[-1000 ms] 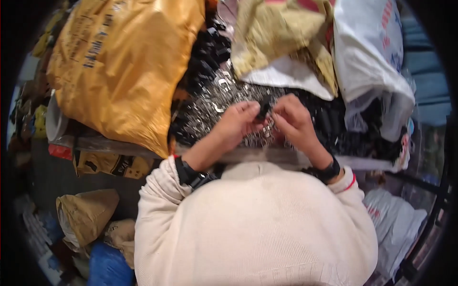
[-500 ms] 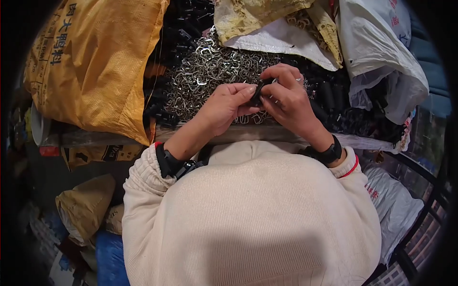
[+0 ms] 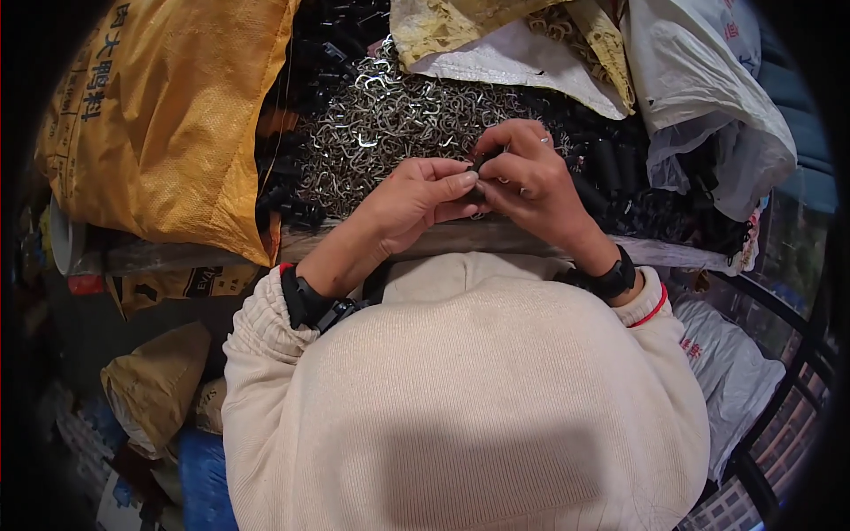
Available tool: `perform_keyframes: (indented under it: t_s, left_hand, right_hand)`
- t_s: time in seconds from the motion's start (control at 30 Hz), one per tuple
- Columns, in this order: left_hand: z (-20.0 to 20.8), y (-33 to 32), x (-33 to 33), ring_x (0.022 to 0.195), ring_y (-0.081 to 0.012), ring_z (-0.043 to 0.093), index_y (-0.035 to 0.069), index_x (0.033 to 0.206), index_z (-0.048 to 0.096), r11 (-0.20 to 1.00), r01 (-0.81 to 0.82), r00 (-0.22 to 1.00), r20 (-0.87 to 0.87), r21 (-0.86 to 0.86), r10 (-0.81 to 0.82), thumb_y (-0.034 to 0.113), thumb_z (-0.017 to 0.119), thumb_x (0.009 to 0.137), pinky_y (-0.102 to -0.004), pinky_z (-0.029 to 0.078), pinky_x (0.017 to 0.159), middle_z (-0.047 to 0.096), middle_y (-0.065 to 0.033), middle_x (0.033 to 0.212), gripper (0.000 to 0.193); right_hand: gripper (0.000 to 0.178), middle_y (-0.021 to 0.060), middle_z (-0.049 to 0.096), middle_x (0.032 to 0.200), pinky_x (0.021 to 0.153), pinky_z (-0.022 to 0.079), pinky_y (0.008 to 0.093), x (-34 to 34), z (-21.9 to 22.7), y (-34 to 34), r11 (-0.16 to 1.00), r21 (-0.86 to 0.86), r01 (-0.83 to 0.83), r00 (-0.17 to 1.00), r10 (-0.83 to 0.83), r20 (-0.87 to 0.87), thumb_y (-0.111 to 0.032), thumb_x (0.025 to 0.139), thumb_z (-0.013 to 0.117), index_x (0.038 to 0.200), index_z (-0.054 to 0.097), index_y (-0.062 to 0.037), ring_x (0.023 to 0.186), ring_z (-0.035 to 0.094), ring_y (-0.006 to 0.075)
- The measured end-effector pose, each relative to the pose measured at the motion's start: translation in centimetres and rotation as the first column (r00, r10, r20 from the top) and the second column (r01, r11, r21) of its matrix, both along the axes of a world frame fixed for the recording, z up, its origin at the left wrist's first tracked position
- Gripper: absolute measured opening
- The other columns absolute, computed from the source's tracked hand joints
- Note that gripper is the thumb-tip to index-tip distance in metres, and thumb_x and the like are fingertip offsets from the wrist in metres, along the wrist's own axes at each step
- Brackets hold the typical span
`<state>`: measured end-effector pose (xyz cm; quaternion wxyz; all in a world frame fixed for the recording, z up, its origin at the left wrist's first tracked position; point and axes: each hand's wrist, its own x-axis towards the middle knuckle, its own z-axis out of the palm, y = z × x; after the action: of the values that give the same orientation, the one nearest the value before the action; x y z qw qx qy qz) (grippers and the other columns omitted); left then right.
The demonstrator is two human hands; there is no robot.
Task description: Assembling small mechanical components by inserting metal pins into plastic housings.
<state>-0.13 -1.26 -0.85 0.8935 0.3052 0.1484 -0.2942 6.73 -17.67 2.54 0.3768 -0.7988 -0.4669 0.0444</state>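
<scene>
Head view: black piece [image 3: 480,162] mostly hidden

Left hand [image 3: 412,202] and right hand [image 3: 540,188] pinch close together, fingers [image 3: 511,134] bent, forearms [image 3: 343,255] angled inward; whether the opposing fingertips [image 3: 464,180] touch cannot be clearly seen.

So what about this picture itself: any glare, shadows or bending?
Head view: metal pieces glint; a soft shadow darkens the sweater; the table edge bows; the picture's corners are black; left hand and right hand look sharp, the dark piece between them mostly hidden.
</scene>
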Motion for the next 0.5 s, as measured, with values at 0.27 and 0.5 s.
perform_keyframes:
  t_s: [0.27,0.5]
  left_hand:
    - [-0.1,1.7,-0.6,0.086,-0.0218,0.058,-0.006,0.101,0.047,0.985,-0.073,0.997,-0.004,-0.154,0.073,0.009,0.046,0.084,-0.0222,0.050,0.072,0.056,-0.0157,0.094,0.023]
    - [-0.2,1.7,-0.8,0.088,-0.0221,0.058,-0.005,0.101,0.047,0.975,-0.077,0.997,-0.013,-0.209,0.075,0.009,0.046,0.084,-0.0219,0.050,0.072,0.056,-0.0159,0.094,0.022]
  right_hand:
    - [0.017,0.0064,0.050,0.084,0.060,0.040,0.0314,0.7,-1.1,-1.0,0.973,-0.192,0.129,0.987,-0.108,0.116,-0.008,0.066,0.061,0.081,0.054,-0.0065,0.074,0.051,0.0244]
    - [0.018,0.0085,0.049,0.080,0.056,0.040,0.0343,0.5,-3.2,-1.1,0.907,-0.414,0.083,0.982,-0.002,0.191,-0.010,0.069,0.058,0.086,0.051,-0.0076,0.067,0.051,0.0266]
